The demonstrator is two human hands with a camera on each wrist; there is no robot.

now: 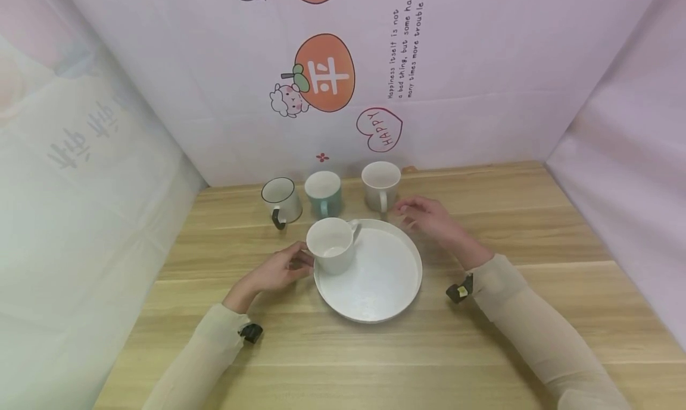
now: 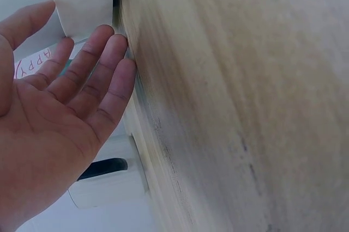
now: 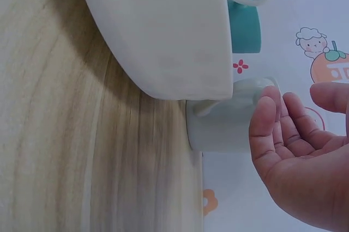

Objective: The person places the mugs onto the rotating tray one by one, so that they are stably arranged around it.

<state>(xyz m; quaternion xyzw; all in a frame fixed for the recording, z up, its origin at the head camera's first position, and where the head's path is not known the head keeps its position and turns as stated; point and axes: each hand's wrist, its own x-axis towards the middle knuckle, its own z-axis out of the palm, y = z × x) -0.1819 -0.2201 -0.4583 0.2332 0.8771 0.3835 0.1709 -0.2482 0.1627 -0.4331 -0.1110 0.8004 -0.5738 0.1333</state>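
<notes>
A white mug (image 1: 331, 246) stands on the left part of a round white tray (image 1: 375, 291), its handle pointing to the back right. My left hand (image 1: 281, 269) is at the tray's left rim beside that mug; in the left wrist view its fingers (image 2: 90, 71) are extended and grip nothing. My right hand (image 1: 429, 219) hovers at the tray's back right, close to a second white mug (image 1: 380, 187) with its handle facing forward. The right wrist view shows the right hand's fingers (image 3: 267, 128) loosely bent around nothing.
Behind the tray stand a teal mug (image 1: 324, 193) and a white mug with a black rim and black handle (image 1: 282, 200). The wooden table (image 1: 343, 368) meets a white printed cloth (image 1: 455, 100) at its back edge; cloth also hangs at both sides.
</notes>
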